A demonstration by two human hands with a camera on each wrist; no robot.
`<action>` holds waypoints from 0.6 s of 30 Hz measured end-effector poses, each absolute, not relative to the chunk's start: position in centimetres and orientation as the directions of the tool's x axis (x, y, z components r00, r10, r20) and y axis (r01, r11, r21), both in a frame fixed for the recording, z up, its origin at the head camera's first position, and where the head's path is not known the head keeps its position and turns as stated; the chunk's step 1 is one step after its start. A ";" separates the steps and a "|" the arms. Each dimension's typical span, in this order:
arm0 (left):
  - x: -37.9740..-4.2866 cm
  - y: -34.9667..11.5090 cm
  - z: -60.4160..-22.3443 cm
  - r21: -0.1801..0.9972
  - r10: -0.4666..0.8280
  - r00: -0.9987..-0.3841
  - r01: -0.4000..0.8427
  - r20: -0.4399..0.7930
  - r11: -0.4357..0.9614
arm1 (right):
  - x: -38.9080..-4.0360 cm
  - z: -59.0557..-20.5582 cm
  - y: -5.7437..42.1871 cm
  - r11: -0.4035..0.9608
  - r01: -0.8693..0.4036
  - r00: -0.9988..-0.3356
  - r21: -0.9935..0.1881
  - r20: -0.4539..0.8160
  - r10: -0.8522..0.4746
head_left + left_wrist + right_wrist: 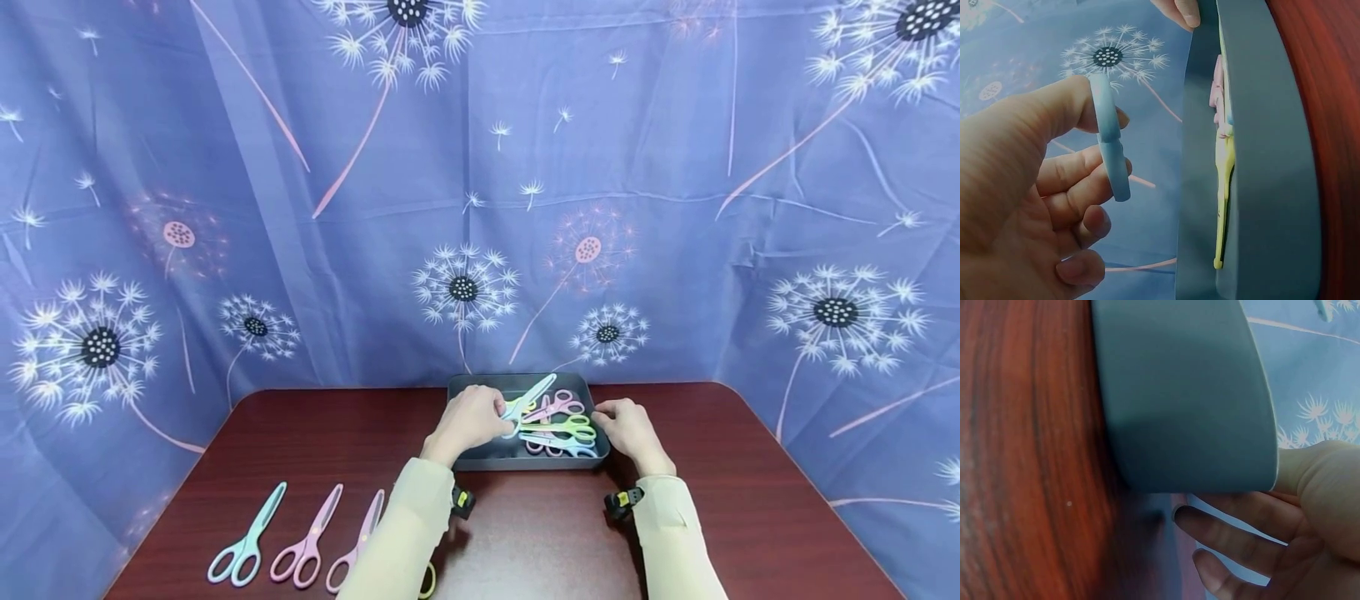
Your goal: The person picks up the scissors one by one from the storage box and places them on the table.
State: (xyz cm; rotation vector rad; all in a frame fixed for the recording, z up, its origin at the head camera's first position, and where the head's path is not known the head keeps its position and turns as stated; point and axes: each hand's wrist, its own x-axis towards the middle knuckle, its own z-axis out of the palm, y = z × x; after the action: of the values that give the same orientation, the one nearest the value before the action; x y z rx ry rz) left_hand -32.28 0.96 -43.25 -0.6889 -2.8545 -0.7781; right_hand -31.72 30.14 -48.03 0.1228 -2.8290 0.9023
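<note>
My left hand (471,419) pinches a pair of light blue scissors (534,393) by the handles, thumb on one side and fingertips on the other. Its blades point up and to the right over the dark grey tray (525,464). In the left wrist view the blue handles (1110,140) are seen edge-on, raised beside the tray. My right hand (628,429) grips the tray's right side, with the thumb at the rim and fingers along the outer wall. Inside the tray lie pink scissors (561,405), yellow-green scissors (573,427) and blue scissors (573,447), overlapping each other.
On the front left of the table lie light blue scissors (264,517), pink scissors (324,518) and another pink pair (368,531), in a row with blades pointing away. A yellow handle (432,577) shows beside my left sleeve. A dandelion-patterned curtain (375,292) hangs behind the tray.
</note>
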 end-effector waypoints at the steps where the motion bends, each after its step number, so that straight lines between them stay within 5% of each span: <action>1: -32.1 0.8 -43.2 0.460 0.390 -0.894 0.447 0.218 0.767 | -31.8 -48.0 30.1 0.816 -0.128 -0.982 -0.564 0.186 -0.025; 18: -27.9 -0.8 -43.3 0.503 0.315 -0.920 0.391 0.233 0.771 | -31.9 -48.1 30.0 0.815 -0.134 -0.981 -0.564 0.195 -0.026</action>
State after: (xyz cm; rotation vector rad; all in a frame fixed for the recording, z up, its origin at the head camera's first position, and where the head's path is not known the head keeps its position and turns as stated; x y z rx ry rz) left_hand -27.90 -0.85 -43.29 -0.5665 -2.8274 -0.8476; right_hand -31.89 30.02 -48.06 0.1252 -2.8210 0.8966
